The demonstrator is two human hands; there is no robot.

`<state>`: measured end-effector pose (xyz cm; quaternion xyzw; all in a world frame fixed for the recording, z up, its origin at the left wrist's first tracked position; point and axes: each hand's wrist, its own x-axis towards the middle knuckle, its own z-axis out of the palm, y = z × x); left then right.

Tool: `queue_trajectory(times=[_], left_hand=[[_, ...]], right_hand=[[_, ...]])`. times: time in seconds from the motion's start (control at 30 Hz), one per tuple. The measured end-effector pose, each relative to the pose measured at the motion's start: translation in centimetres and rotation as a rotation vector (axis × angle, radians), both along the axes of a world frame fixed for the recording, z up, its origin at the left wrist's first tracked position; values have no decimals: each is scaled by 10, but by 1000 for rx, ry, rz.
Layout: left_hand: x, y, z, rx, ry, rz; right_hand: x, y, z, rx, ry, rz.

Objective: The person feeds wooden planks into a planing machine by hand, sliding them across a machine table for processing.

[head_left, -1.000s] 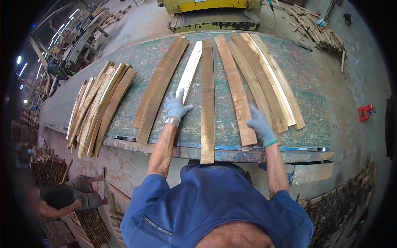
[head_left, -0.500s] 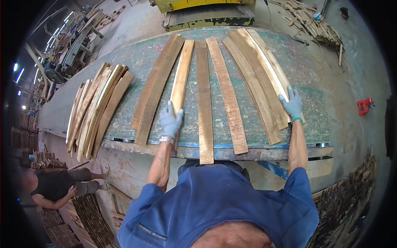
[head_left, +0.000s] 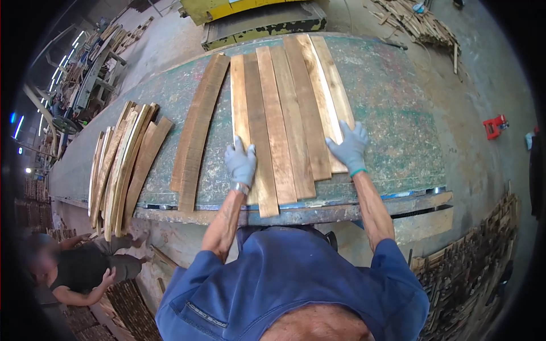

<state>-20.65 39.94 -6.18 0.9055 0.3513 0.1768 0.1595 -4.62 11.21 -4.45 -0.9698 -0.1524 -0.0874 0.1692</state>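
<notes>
Several wooden boards lie side by side on a worn green table [head_left: 398, 125], their edges close together. My left hand [head_left: 241, 165], in a grey-blue glove, rests with fingers apart on the lower part of a light board [head_left: 239, 102] at the row's left side. A dark brown board [head_left: 259, 125] lies right beside it, then a reddish-brown board [head_left: 276, 119]. On the row's right side my gloved right hand [head_left: 349, 149] lies spread over the lower end of a pale board [head_left: 334, 79], thumb pointing left. A board with a bright edge [head_left: 318, 85] adjoins that one.
Two overlapping brown boards [head_left: 199, 131] lie left of the row. Farther left is a pile of narrow strips [head_left: 128, 159] reaching over the table edge. Yellow machinery [head_left: 256, 17] stands beyond the table. A person [head_left: 85, 270] is at lower left; stacked wood [head_left: 472, 267] is at lower right.
My right hand has moved left, bringing the right-hand boards with it. The gaps between the middle boards have closed into one row. My left hand stays on the light board.
</notes>
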Motion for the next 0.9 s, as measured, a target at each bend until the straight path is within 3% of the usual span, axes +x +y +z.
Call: queue_trajectory(times=[0.23,0.4,0.47,0.53,0.6,0.67,0.77,0.9], left_hand=[[22,53,15,-58,-2,28],[29,123,2,-72,-10,-47],[11,101,34,-21,35,-158],[-25,57,67,-103,267,-272],[-66,21,75,-92,421,-473],[-76,-1,62,48,552,-467],[-63,11,34,225,369,-457],[-24,34,49,188,408,-498]], right_hand=[[36,62,30,20,136,9],[50,107,12,2,73,96],[45,102,14,16,103,170],[13,81,29,-50,89,280],[-30,59,25,-135,88,397],[-36,58,10,-116,35,419],[-18,75,-2,-52,11,391],[4,85,-8,-92,-59,456]])
